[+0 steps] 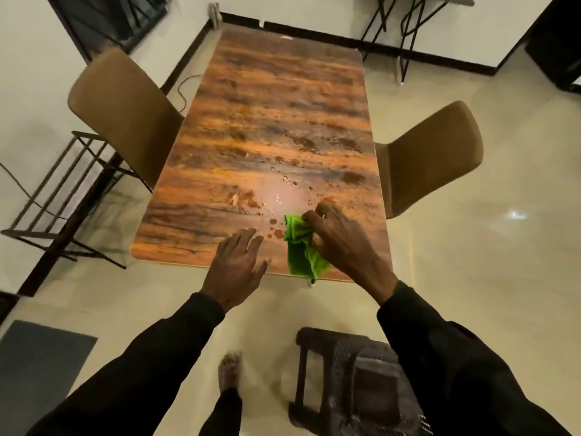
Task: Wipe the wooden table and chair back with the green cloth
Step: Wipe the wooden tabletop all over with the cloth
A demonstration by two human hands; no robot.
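A dark stool [345, 372] stands nearest, below the right wrist. The left hand [235, 262] reaches over the near edge of the wooden table [276, 105], fingers straight, slightly spread, holding nothing. Just right of them, the right hand [339, 237] curls its fingers round the bunched green cloth [301, 247] on the tabletop. Droplets [276, 229] lie between and beyond the fingertips. Farther off, one brown chair [125, 111] stands left and another chair [430, 158] right.

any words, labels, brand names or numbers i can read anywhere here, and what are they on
No text can be read in this view.
Table: no writing; a small pale mark at its far edge is too small and blurred to read.
Green cloth: no tag or print shows.
Left chair and right chair: no label shows.
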